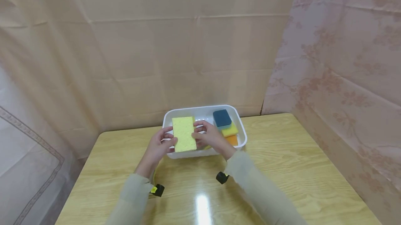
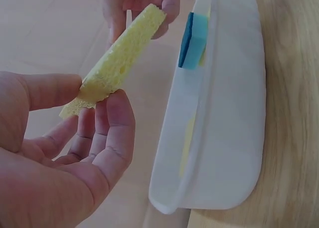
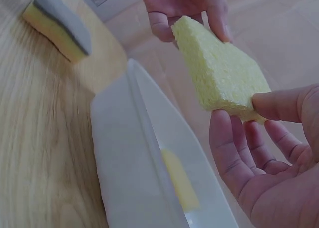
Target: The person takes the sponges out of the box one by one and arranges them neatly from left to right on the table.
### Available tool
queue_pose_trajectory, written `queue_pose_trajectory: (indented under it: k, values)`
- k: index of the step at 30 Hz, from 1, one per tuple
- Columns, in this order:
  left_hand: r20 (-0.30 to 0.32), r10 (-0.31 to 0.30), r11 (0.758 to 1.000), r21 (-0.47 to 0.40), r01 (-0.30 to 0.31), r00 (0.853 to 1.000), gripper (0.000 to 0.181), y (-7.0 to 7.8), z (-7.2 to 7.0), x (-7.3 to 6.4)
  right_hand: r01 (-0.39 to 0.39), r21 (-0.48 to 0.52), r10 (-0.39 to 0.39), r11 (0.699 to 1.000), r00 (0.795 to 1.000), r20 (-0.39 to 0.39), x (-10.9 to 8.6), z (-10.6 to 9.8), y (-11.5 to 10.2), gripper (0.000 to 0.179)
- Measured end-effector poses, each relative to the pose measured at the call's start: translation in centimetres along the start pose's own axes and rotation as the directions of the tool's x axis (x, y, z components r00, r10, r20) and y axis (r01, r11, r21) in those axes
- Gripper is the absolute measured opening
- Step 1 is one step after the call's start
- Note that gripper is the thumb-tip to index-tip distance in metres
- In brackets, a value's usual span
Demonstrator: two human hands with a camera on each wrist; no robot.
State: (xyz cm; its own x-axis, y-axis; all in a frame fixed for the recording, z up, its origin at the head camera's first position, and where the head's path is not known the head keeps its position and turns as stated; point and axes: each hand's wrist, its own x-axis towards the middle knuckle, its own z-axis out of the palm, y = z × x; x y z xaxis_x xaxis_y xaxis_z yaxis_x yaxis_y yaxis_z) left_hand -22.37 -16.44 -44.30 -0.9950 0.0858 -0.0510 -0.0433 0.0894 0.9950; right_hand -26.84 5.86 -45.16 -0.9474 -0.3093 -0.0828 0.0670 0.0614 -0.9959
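Note:
A pale yellow sponge (image 1: 184, 134) is held up over the white tray (image 1: 205, 154), its broad face toward the head camera. My left hand (image 1: 158, 144) pinches its left edge between thumb and fingers. On the opposite edge, my right hand (image 1: 213, 137) grips it the same way. Both wrist views show the sponge (image 2: 122, 58) tilted and raised above the tray's rim, with thumbs on one face and fingers on the other.
Inside the tray's right side lie a dark blue sponge (image 1: 222, 118), a yellow sponge (image 1: 230, 130) and an orange piece (image 1: 232, 140). A grey-and-yellow sponge (image 3: 59, 26) rests on the wooden table (image 1: 297, 162) outside the tray. Curtains (image 1: 188, 51) hang behind.

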Motion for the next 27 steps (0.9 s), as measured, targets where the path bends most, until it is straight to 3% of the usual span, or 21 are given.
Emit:
queue_pose_trajectory:
  k: [7, 16, 23, 27]
  values:
    - [0.023, 0.043, 0.998, 0.041, -0.044, 0.999, 0.053, -0.8, -0.3, -1.7, -0.002, 0.031, 0.001, 1.0, 0.999, 0.042, -1.9, 0.4, 0.4, 0.045]
    - [0.026, 0.03, 0.997, 0.067, -0.032, 0.999, 0.054, -1.6, -0.6, -3.5, 0.017, 0.072, -0.023, 0.997, 0.996, 0.087, -3.2, 1.2, 1.4, 0.046]
    - [0.02, 0.033, 0.988, 0.148, -0.036, 0.999, 0.053, -1.8, -1.1, -4.1, 0.047, 0.063, -0.053, 0.997, 0.994, 0.099, -3.7, 1.9, 1.8, 0.058]
    - [0.006, 0.01, 0.984, 0.175, -0.011, 1.0, 0.052, -2.3, -1.4, -4.5, 0.05, 0.04, -0.055, 0.998, 0.989, 0.136, -4.0, 2.3, 2.1, 0.055]
